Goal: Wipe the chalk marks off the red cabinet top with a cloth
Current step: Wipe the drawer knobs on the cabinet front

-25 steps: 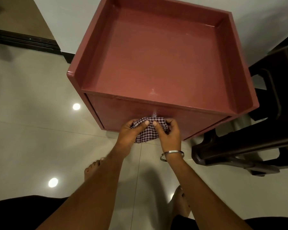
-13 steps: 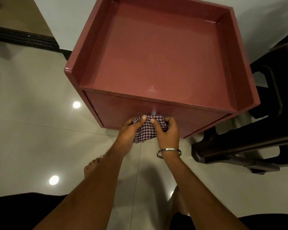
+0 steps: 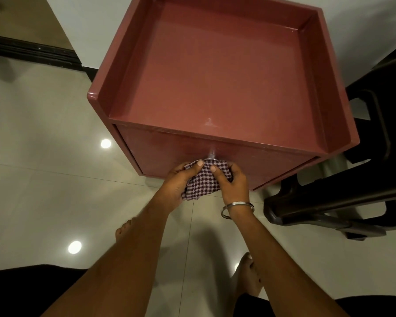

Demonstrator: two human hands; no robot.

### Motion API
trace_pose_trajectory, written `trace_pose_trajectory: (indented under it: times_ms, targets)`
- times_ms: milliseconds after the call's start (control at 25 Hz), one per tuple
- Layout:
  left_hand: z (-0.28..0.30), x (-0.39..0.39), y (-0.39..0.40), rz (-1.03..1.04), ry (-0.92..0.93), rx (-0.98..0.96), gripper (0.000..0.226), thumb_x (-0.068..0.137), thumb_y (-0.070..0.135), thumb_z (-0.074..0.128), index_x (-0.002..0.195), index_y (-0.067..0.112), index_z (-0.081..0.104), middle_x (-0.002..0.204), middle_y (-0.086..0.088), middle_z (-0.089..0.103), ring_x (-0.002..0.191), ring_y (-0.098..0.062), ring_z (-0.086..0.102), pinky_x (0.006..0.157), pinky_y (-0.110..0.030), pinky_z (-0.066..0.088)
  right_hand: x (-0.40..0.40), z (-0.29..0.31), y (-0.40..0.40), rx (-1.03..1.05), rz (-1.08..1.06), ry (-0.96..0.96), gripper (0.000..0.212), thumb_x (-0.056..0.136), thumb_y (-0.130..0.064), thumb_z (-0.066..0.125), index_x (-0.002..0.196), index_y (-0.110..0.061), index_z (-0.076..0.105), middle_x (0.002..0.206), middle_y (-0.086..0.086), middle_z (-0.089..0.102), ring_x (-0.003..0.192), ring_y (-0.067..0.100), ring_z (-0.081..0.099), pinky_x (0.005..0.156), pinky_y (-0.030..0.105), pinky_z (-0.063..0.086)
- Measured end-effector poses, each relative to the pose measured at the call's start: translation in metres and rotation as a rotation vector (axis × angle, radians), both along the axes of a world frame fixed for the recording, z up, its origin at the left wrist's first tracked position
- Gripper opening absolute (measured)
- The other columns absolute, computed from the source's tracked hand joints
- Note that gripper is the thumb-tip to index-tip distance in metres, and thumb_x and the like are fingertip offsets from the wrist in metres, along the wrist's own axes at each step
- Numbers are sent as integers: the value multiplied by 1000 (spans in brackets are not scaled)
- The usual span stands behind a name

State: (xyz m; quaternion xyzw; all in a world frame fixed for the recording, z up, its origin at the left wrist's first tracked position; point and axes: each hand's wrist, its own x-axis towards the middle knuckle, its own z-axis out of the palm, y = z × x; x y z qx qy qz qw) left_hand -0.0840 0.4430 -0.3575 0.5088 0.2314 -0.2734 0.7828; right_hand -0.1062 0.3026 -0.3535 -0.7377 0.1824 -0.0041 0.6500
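Both hands, left hand (image 3: pixel 173 184) and right hand (image 3: pixel 232 181), grip the checked cloth (image 3: pixel 204 180) below the red cabinet (image 3: pixel 215 72), dark plastic chair (image 3: pixel 343 193) just beside its right.

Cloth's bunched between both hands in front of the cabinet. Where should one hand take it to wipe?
Probably the checked cloth by its upper bunch, gripped from above with the right hand. The loose tail hangs lower left, leaving a padded face to press down.

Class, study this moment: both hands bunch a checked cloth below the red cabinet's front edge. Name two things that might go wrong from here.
1. The faint chalk mark sits close to the front edge of the cabinet top; a sweep across the middle may miss it.
2. The cloth is wadded small between the left hand and right hand, so it may smear rather than lift chalk.
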Motion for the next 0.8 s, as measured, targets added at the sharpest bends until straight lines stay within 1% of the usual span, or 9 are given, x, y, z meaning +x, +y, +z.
trace_pose_trajectory:
  times_ms: [80, 200, 280, 360, 440, 560, 680, 720, 800]
  targets:
    - [-4, 1, -3, 53, 17, 100, 40, 80, 31, 75, 113, 8, 67, 106, -14, 73, 92, -30, 72, 59, -32, 59, 3, -4, 0, -20, 5, 12, 17, 81, -18, 73, 93, -12, 62, 85, -2, 67, 77, 7, 63, 63, 9, 52]
    - [-4, 4, -2, 64, 23, 156, 32, 82, 27, 74, 109, 9, 68, 103, -13, 73, 93, -32, 71, 64, -34, 59, 4, -9, 5, -22, -20, 18, 16, 80, -16, 74, 88, -12, 60, 80, -6, 65, 72, 4, 61, 58, 7, 50]
    - [-2, 3, 5, 16, 10, 64, 34, 83, 22, 73, 113, 8, 67, 107, -15, 72, 94, -32, 70, 58, -32, 59, 2, -10, 7, -15, -46, 6, 16, 80, -17, 74, 89, -13, 61, 80, -9, 65, 72, 1, 62, 58, 7, 50]
    - [-1, -1, 14, -24, -6, -83, 42, 80, 19, 72, 119, 7, 64, 111, -16, 70, 97, -31, 69, 58, -31, 59, -1, -7, 8, -8, -60, -25, 18, 79, -19, 75, 92, -15, 63, 82, -10, 67, 71, -2, 64, 59, 8, 51]
    - [-1, -4, 14, -30, -2, -107, 40, 81, 16, 72, 118, 6, 63, 110, -15, 71, 93, -29, 70, 58, -31, 59, 0, -7, 7, -31, -54, -30, 21, 78, -20, 77, 92, -14, 63, 83, -9, 67, 69, -4, 65, 60, 8, 51]
    - [1, 3, -2, 34, 12, 65, 25, 83, 12, 72, 106, 6, 67, 101, -14, 72, 84, -25, 72, 59, -30, 60, 8, -11, 4, -64, -82, 45, 21, 78, -15, 76, 92, -6, 63, 85, 2, 67, 70, 6, 62, 60, 12, 52]
    - [1, 9, -9, 75, -4, 152, 25, 82, 13, 74, 105, 4, 68, 101, -16, 72, 89, -29, 71, 75, -37, 60, 14, -13, 3, -56, -113, 100, 19, 80, -13, 74, 92, -4, 63, 87, 7, 67, 73, 14, 62, 62, 16, 52]
    - [1, 9, -7, 64, -5, 134, 24, 82, 12, 73, 105, 4, 68, 99, -15, 73, 87, -28, 72, 71, -36, 61, 12, -13, 4, -56, -109, 94, 19, 81, -14, 74, 93, -4, 63, 87, 6, 67, 72, 11, 62, 60, 13, 52]
    - [2, 6, 2, 16, -8, 72, 16, 82, 12, 73, 97, 8, 70, 88, -10, 76, 75, -21, 74, 54, -29, 59, 1, -11, 6, -52, -95, 71, 18, 82, -18, 72, 94, -8, 63, 88, 4, 68, 73, 6, 62, 58, 8, 51]
